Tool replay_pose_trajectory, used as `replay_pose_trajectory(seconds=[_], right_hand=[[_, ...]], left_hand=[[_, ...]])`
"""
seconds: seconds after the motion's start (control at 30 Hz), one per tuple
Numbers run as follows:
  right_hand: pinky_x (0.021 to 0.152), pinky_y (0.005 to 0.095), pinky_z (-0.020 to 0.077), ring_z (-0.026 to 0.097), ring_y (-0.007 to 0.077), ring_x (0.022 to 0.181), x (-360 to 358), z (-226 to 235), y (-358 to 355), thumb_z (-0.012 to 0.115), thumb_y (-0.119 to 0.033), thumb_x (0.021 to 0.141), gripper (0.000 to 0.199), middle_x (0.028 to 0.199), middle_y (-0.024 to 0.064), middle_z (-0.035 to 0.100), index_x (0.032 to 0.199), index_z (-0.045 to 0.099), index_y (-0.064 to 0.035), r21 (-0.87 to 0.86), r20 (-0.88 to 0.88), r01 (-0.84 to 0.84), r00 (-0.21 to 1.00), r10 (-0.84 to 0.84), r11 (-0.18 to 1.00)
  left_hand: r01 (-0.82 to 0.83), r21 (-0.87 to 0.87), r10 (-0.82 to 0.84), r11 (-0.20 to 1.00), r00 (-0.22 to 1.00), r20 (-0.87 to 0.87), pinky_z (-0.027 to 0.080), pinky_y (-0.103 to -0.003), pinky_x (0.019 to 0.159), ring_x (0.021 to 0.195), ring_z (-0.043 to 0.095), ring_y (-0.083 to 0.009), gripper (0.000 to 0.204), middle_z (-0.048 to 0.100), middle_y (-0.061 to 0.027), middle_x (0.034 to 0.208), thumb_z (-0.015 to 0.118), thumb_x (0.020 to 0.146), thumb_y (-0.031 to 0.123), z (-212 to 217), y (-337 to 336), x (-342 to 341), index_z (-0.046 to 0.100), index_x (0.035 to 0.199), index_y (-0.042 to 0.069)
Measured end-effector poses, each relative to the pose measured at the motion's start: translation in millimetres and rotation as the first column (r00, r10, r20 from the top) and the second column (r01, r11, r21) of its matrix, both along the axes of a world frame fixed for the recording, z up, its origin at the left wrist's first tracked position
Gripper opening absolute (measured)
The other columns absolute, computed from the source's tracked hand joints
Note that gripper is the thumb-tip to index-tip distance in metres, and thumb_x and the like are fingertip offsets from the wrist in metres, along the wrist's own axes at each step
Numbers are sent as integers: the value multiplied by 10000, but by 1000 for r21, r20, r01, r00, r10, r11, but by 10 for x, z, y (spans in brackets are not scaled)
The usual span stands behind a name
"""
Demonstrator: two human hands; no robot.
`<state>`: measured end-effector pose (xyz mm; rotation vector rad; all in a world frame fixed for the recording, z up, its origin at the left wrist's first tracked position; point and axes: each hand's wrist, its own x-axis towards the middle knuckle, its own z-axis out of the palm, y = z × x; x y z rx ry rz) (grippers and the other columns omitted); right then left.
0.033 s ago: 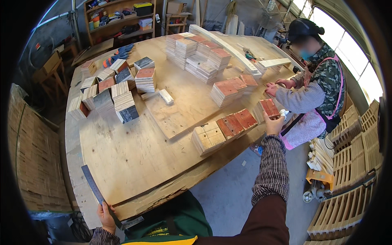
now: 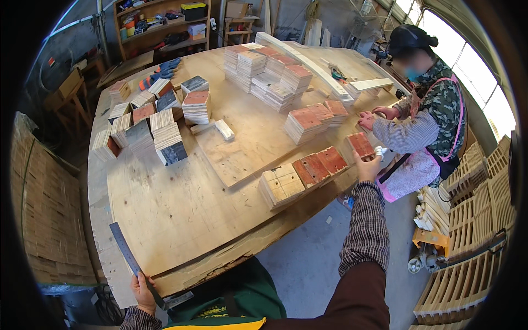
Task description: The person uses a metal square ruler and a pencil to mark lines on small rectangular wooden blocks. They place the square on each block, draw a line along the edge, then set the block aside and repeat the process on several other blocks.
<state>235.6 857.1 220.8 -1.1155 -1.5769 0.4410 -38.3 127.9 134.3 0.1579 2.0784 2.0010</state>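
At the lower left, my left hand [image 2: 144,292] is closed round a dark metal carpenter's square [image 2: 124,247], whose long blade lies over the table's near left corner. My right arm reaches out to the right. There my right hand [image 2: 368,168] grips a red-topped plywood block [image 2: 361,144] by its near side, with a small white piece [image 2: 380,152] at the fingertips that I cannot make out. Just left of this hand stands a row of plywood blocks: two with red tops [image 2: 314,168] and a bare one [image 2: 281,182] with lines drawn across it.
A co-worker [image 2: 423,110] in pink gloves works at the table's right edge. More plywood blocks stand in stacks [image 2: 297,81] at the far middle and in a loose group [image 2: 144,127] at the left. A long board [image 2: 302,63] lies behind. Slatted wood stacks [image 2: 478,214] line the right floor.
The red-topped block in my right hand has shifted slightly, and less of its layered side shows. My left hand and the carpenter's square have stayed put.
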Motion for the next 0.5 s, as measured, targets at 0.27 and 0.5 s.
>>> replay_pose_trajectory(seconds=[0.27,0.5], right_hand=[[901,335,472,610,230,1063,-87,-42,-312,620,-360,951,519,1151,153,639,1241,514,57,-173,-25,19,999,-23,985],[1032,335,411,537,219,1195,-195,51,-1866,516,-143,1014,373,1283,157,566,1304,463,85,31,-374,-271,890,262,962]], left_hand=[[34,-38,-35,999,999,-29,409,-206,518,565,497,-70,296,548,-4,666,466,1041,308,39,3,26,552,880,75],[38,-29,-36,999,997,68,413,-227,541,595,516,-79,289,568,-6,690,486,1030,294,58,-7,24,560,865,69]])
